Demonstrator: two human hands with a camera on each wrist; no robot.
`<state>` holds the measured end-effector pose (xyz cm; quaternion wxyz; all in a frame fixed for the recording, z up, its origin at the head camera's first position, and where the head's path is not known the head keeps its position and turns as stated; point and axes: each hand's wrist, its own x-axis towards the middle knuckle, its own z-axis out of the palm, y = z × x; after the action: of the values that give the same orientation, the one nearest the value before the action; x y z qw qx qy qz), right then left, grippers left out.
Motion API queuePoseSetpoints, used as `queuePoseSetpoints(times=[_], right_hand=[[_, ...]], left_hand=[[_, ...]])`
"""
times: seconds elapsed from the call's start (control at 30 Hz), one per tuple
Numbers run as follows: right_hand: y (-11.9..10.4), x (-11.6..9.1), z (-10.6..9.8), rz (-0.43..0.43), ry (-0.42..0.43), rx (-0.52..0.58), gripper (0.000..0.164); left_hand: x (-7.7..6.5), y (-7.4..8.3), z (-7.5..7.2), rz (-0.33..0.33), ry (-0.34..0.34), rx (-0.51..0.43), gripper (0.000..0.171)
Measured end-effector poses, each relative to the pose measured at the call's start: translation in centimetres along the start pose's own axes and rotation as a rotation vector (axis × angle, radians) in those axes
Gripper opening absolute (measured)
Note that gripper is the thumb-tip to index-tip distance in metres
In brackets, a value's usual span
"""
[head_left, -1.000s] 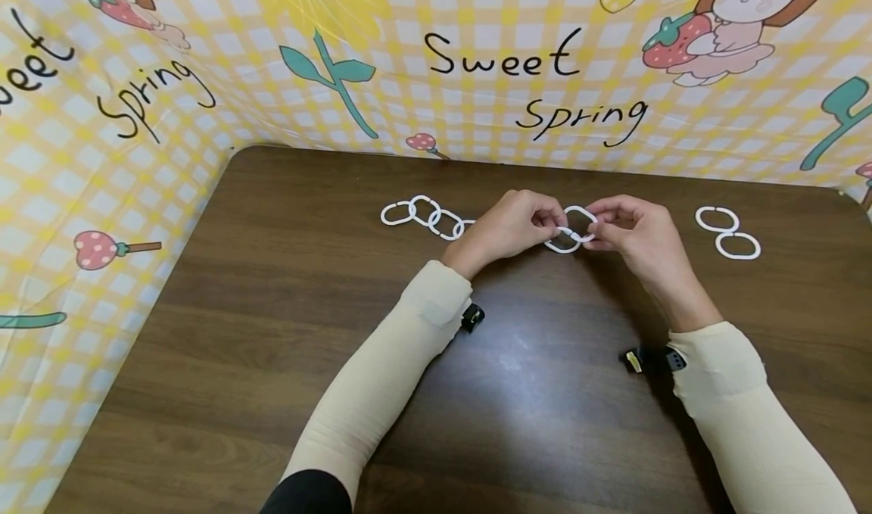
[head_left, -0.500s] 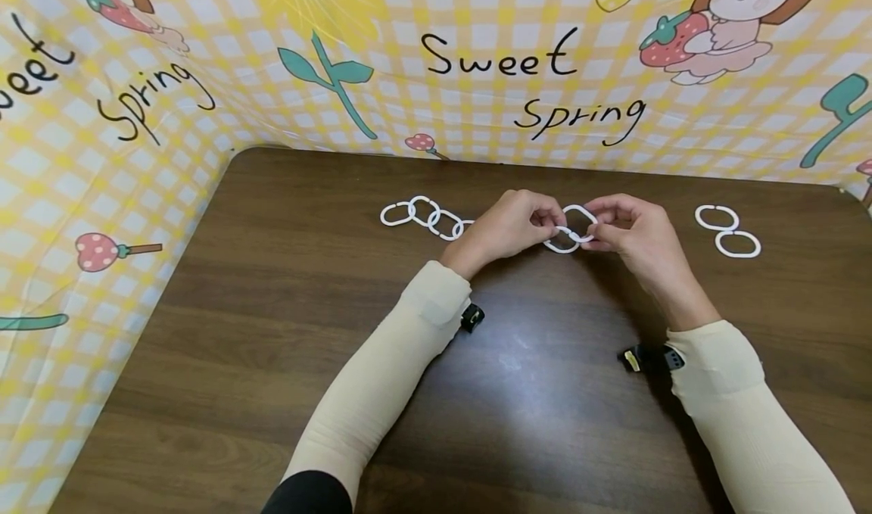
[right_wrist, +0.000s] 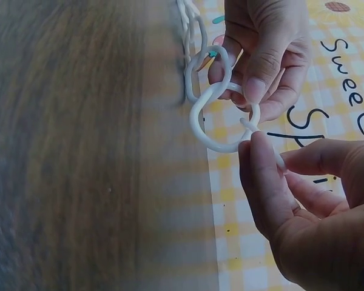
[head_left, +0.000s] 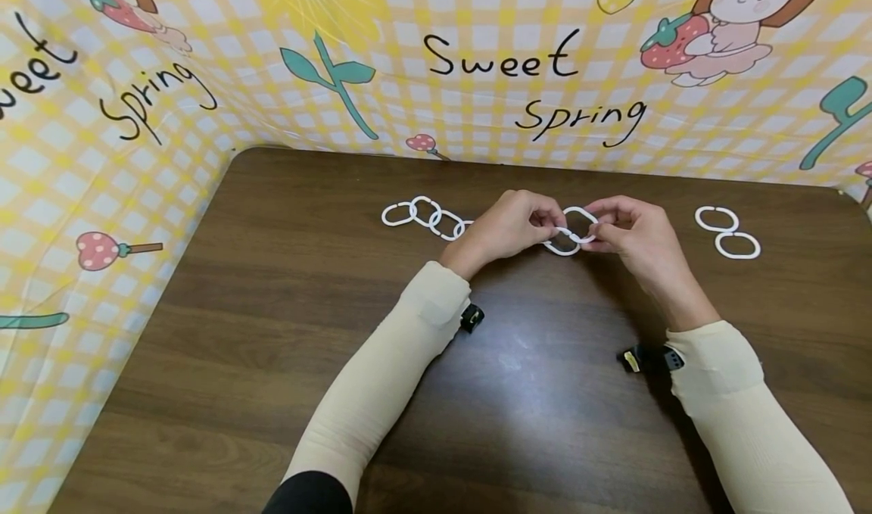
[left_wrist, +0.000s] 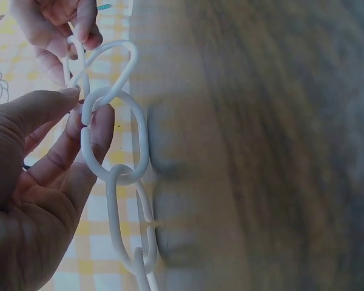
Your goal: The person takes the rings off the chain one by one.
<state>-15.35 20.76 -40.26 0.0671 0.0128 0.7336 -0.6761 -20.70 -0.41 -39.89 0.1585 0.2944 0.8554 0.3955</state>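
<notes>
Barely any shift is seen since the earlier frame: the white chain [left_wrist: 144, 136], partly laid on the table [head_left: 518, 400], is pinched by the left hand [head_left: 509, 226] and, apparently near its end, by the right hand [head_left: 640, 235].

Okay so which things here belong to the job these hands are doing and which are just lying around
Belong:
white chain, pinched by left hand and right hand
two white links at right, untouched, probably for joining on

Just there:
patterned cloth, as backdrop
wooden table
</notes>
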Motion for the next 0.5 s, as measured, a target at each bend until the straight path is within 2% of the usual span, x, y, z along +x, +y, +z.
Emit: queuePoseSetpoints(times=[0.27, 0.5], right_hand=[[-0.08, -0.07, 0.14, 0.003, 0.014, -0.067, 0.025], [-0.19, -0.07, 0.19, -0.019, 0.038, 0.025, 0.019]], left_hand=[[-0.05, -0.03, -0.01, -0.002, -0.012, -0.008, 0.012], [0.05, -0.33, 0.13, 0.016, 0.006, -0.015, 0.013]])
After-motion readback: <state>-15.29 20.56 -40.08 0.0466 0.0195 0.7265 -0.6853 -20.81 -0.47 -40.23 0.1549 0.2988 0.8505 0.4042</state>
